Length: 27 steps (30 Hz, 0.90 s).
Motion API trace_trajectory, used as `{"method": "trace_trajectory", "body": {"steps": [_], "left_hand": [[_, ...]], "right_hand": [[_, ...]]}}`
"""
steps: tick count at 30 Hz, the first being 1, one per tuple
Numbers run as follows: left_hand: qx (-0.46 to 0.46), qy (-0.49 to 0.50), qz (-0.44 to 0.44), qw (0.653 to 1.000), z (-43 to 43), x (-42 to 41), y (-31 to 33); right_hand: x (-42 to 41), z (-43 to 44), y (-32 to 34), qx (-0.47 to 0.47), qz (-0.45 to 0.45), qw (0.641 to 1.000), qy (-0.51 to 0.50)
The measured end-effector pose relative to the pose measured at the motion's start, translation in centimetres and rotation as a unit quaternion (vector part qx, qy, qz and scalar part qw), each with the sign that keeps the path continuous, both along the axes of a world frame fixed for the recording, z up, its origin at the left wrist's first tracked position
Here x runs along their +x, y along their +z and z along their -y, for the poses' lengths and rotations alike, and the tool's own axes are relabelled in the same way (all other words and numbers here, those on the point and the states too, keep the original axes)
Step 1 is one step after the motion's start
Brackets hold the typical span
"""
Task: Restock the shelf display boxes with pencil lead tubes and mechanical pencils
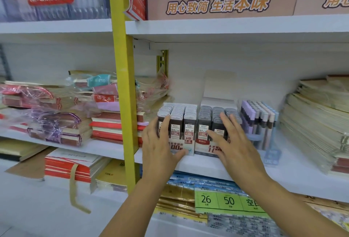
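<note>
Both your hands are spread open, with nothing clamped in either. Your left hand (pixel 160 142) lies with near-straight fingers up the front left corner of the left display box (pixel 178 147), thumb stretched along its lower front edge. Your right hand (pixel 236 142) presses fanned fingers against the front of the right display box (pixel 203 147).

The two white card boxes stand touching, side by side on the smooth white shelf (pixel 198 165). Each holds three tight rows of flat, dark, rectangular lead tubes: those on the left (pixel 189 112) have pale rounded caps and 0.5 labels, those on the right (pixel 205 112) have grey caps and a 0.7 label.

Just right of them, mechanical pencils (pixel 258 115) with pastel purple, grey and blue tops stand upright in a clear plastic holder.

A glossy yellow metal upright (pixel 124 104) rises to the left. Beyond it, notebooks in crinkled plastic wrap (pixel 56 123) are stacked; cream paper stacks (pixel 311 132) sit far right. A green price tag (pixel 217 200) hangs below.
</note>
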<state>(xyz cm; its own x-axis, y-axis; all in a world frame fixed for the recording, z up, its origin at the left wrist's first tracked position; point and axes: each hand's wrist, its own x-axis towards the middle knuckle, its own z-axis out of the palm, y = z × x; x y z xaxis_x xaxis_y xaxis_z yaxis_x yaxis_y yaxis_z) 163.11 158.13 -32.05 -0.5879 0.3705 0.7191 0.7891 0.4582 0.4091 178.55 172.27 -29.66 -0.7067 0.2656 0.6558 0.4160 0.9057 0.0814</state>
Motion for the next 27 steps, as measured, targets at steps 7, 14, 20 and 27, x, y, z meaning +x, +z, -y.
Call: {"method": "trace_trajectory", "body": {"steps": [7,14,20,27], "left_hand": [[-0.017,0.009,-0.133,0.991,0.1,-0.6,2.0],[-0.14,-0.105,-0.137,0.975,-0.4,-3.3,4.8],[-0.157,-0.078,-0.153,0.973,-0.1,-3.1,5.0],[-0.166,-0.087,-0.126,0.974,1.2,-1.6,5.7]], "right_hand": [[-1.3,0.2,2.5,-0.008,-0.002,1.0,0.018],[-3.3,0.1,4.8,0.005,0.093,0.996,0.001],[-1.7,-0.6,4.4,-0.031,0.049,0.998,0.009],[1.3,-0.5,4.3,-0.084,0.008,0.995,0.051]]}}
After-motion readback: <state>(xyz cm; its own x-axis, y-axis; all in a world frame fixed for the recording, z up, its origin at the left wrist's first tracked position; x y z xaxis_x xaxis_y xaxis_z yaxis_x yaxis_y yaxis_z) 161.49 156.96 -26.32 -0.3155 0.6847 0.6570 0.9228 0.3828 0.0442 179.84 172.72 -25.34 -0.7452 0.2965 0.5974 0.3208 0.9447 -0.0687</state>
